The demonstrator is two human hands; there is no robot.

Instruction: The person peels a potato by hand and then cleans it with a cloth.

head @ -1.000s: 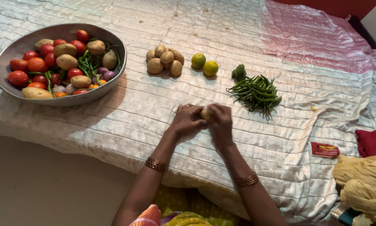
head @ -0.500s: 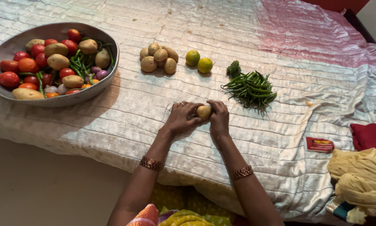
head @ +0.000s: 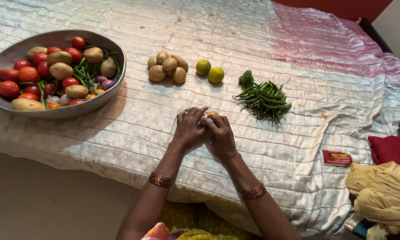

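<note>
1. Silver quilted cloth [head: 271,40] lies under both hands, which meet a little below the potato pile [head: 168,67].
2. Left hand [head: 188,130] and right hand [head: 220,137] press together, fingers closed around one small potato [head: 212,114]; only its top shows.
3. Both forearms rise from the lower edge, wrists bent, a bangle on each.
4. Half a second ago the potato showed more between the fingers; now the hands cover it more.
5. Green chillies [head: 264,98] lie right of the pile, the metal bowl [head: 13,57] far left of it.
</note>
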